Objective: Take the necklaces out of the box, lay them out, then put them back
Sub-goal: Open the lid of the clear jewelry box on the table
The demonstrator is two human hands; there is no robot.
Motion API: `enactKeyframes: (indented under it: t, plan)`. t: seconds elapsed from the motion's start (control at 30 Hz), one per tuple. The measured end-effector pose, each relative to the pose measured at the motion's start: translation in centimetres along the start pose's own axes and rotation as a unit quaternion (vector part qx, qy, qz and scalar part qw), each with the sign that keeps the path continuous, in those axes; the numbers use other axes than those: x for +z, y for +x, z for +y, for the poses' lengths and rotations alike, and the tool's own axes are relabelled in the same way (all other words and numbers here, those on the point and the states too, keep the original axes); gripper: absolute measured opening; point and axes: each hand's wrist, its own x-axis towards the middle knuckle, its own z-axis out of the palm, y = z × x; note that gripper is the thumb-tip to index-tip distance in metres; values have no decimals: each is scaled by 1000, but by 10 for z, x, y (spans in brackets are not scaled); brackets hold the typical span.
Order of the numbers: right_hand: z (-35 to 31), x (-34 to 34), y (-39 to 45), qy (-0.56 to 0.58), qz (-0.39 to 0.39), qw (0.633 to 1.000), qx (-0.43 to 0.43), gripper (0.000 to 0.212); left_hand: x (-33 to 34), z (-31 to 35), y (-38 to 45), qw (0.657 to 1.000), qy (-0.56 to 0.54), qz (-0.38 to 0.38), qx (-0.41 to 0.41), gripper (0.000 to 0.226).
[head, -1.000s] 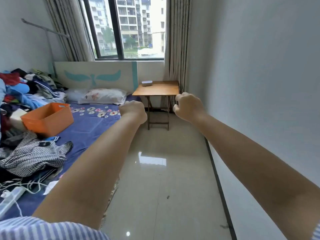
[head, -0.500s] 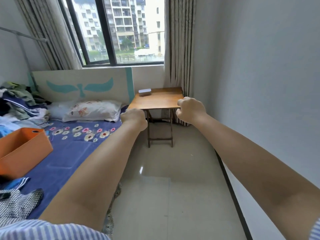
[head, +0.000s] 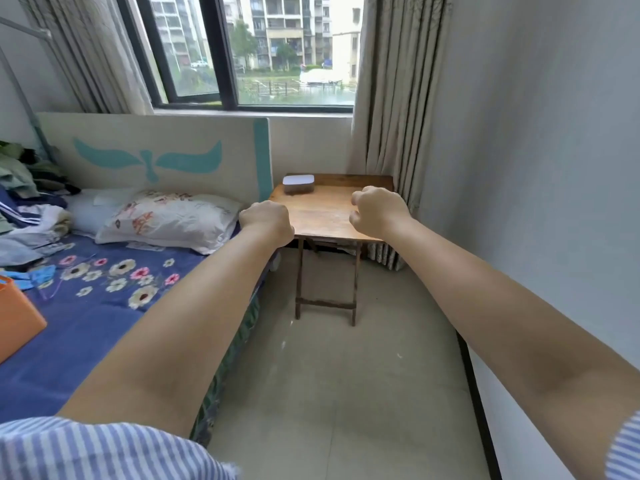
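A small white box with its lid closed sits at the far left corner of a wooden folding table under the window. No necklace is in view. Both my arms stretch forward at chest height. My left hand is a closed fist in front of the table's left edge, holding nothing. My right hand is curled into a loose fist in front of the table's right side, also with nothing in it. Both hands are well short of the box.
A bed with a blue flowered sheet and a pillow runs along the left, with piled clothes and an orange bin. A bare wall stands on the right. Tiled floor leads to the table. A curtain hangs behind it.
The view has moved forward along the floor toward the table, which now looks larger and closer. Both fists stay raised in front, holding nothing.
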Motion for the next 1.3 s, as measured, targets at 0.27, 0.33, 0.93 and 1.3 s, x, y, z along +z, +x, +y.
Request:
enactKeyframes:
  t: [0.27, 0.33, 0.93, 1.3]
  plan:
    - [29, 89, 196, 35, -25, 999, -15, 31, 45, -5, 199, 999, 1, -30, -28, 25]
    - [35, 113, 250, 37, -30, 999, -16, 31, 55, -10, 259, 999, 6, -28, -19, 26]
    - [129, 325, 625, 121, -150, 978, 78, 29, 206, -24, 671, 989, -1, -148, 9, 24]
    - [149, 476, 796, 210, -268, 928, 151, 29, 292, -35, 859, 969, -89, -226, -41, 29]
